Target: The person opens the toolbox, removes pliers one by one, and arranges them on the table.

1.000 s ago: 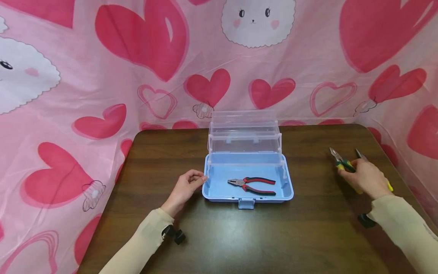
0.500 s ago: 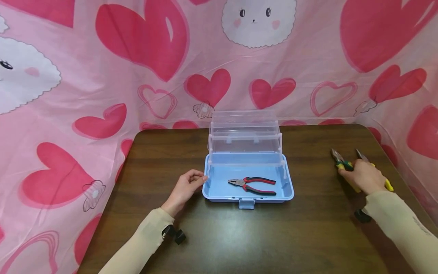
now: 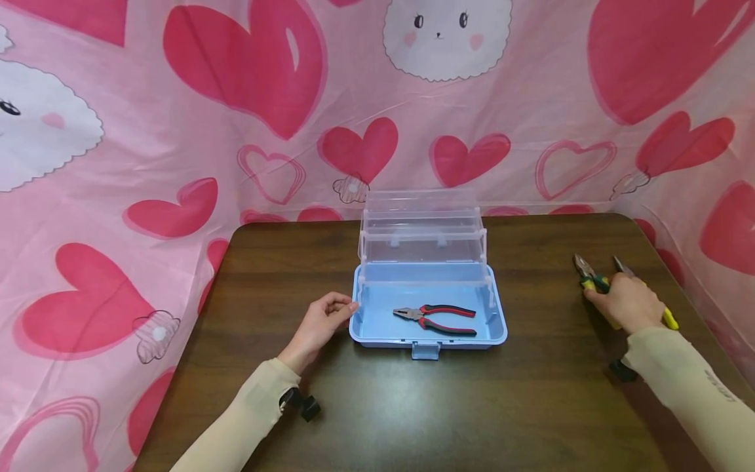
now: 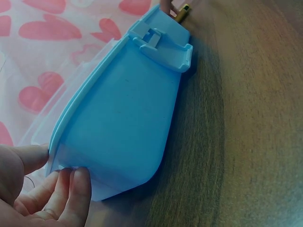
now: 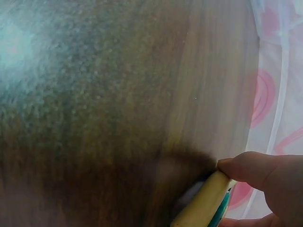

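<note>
On the table stands a light blue toolbox (image 3: 377,331), its clear tiered lid (image 3: 421,226) raised at the back. Inside lie combination pliers (image 3: 421,314) with red and black handles. My left hand (image 3: 318,324) pinches the box's left rim; in the left wrist view the thumb is on the rim and the fingertips curl beneath it. At the right my right hand (image 3: 632,305) grips green-and-yellow pliers (image 3: 588,283), thumb on a yellow handle (image 5: 203,201) in the right wrist view. Another yellow-handled tool (image 3: 669,319) with a narrow metal tip lies there, partly hidden under the hand.
The dark wooden table (image 3: 413,419) ends at a pink heart-patterned curtain (image 3: 283,177) at the back and sides. A latch (image 3: 425,351) hangs on the box's front. Black wrist cameras sit under both sleeves.
The right hand has shifted slightly, and the green-and-yellow pliers have moved a little to the right. The left hand, toolbox and red-handled pliers stay put.
</note>
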`<state>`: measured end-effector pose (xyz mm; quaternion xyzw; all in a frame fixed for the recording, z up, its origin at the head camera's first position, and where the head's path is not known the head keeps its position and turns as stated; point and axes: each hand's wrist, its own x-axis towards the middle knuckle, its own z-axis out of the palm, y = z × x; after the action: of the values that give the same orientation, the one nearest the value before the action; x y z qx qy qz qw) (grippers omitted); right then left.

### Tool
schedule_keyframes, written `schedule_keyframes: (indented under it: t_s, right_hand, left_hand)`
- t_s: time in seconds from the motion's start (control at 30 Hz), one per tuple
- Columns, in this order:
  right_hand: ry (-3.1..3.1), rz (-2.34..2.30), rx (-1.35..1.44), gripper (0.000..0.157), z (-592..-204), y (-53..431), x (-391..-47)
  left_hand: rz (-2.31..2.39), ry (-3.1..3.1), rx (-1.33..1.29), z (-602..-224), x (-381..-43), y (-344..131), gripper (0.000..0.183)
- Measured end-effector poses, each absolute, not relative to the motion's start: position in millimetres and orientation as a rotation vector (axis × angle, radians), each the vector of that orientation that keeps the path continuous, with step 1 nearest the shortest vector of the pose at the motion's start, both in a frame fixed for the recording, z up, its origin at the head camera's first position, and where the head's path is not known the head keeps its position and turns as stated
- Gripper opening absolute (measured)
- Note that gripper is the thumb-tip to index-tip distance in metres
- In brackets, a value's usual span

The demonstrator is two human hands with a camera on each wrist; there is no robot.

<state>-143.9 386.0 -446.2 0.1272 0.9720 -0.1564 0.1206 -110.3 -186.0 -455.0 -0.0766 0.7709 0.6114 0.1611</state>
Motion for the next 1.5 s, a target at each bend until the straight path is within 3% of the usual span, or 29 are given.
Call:
schedule_keyframes:
  t_s: [0.43,0.67,0.97,1.23,1.5]
  right_hand:
    - [2.936,-0.394,0.313,0.066,-451,383,-142]
    - [2.909,-0.4,0.31,0.082,-450,384,-140]
    - [3.075,-0.455,0.234,0.056,-447,374,-133]
    - [3.16,-0.455,0.092,0.047,-434,353,-130]
    - [3.136,-0.49,-0.018,0.052,-416,324,-127]
  left_hand:
    - [1.741,2.198,-0.224,-455,-111,-187,0.03]
    - [1.757,2.191,-0.217,-456,-110,-187,0.031]
    - [1.765,2.186,-0.213,-454,-109,-186,0.031]
    - [1.765,2.185,-0.205,-455,-109,-187,0.031]
    - [1.763,2.185,-0.207,-453,-108,-187,0.03]
